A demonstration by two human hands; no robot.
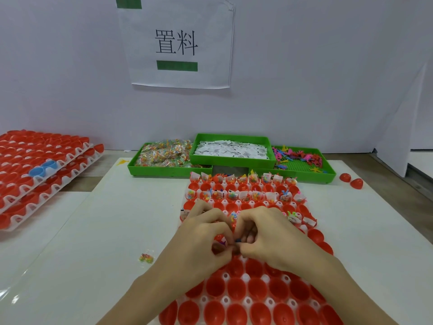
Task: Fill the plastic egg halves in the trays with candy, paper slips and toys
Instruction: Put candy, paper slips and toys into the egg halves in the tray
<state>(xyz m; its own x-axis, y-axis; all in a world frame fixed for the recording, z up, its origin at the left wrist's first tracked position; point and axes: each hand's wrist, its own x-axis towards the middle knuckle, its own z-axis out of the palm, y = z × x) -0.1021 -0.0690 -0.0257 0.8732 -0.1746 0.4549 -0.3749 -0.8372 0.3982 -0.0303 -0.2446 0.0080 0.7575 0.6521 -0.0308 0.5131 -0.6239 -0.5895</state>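
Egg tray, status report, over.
Both hands, left and right, pinching small toys over mid-tray. Far rows filled, near red egg halves empty. Stray candy packet on table, clear of work.

My two bare forearms, no sleeves reaching into view, no watch, no rings, no gloves; my left hand, slim fingers, knuckles showing; my right hand, short plain fingernails, unpainted; wrists bare, nothing worn on either

head cam | worn, looks forward-down | close over white tray of red plastic egg halves | white back wall far
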